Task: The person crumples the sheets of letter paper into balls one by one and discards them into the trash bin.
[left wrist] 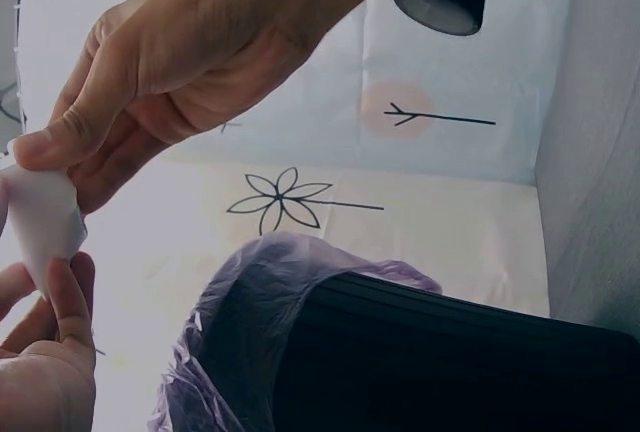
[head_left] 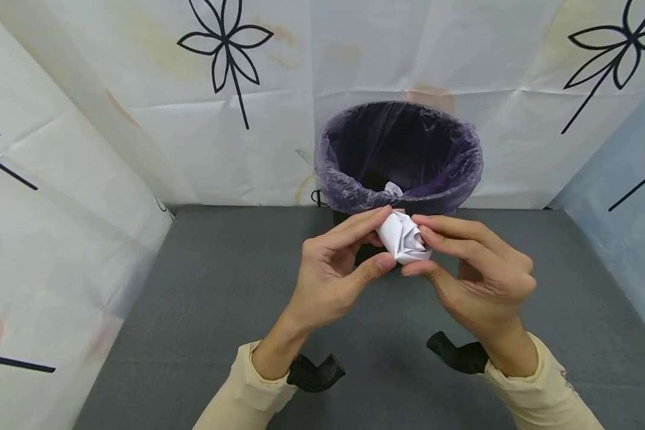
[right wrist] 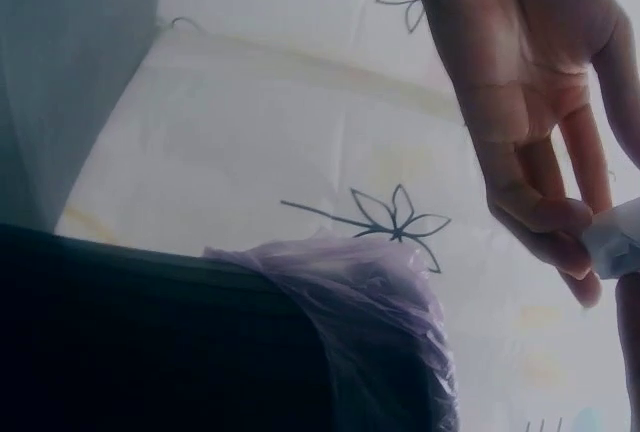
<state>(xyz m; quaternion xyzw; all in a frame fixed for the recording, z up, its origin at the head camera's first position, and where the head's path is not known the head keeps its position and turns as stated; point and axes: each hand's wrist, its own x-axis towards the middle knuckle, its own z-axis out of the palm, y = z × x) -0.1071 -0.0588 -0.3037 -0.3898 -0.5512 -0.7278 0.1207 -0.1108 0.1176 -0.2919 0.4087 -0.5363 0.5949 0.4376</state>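
A crumpled ball of white paper (head_left: 400, 239) is held between both hands in front of the bin, with folds showing on its near face. My left hand (head_left: 328, 269) grips it from the left, thumb below and fingers above. On the opposite side, my right hand (head_left: 478, 269) pinches it between thumb and fingertips. In the left wrist view, the paper (left wrist: 45, 217) lies between the right hand (left wrist: 200, 52) and the left hand (left wrist: 50, 372). The right wrist view cuts off part of the paper (right wrist: 615, 237) beside the left hand (right wrist: 535, 92).
A dark bin (left wrist: 450, 362) with a purple plastic liner (head_left: 344, 179) stands behind the hands, and a piece of white paper (head_left: 393, 189) shows inside it. Beneath lies a grey table surface (head_left: 220, 286). White sheets (head_left: 156, 143) with black flower drawings enclose the back and sides.
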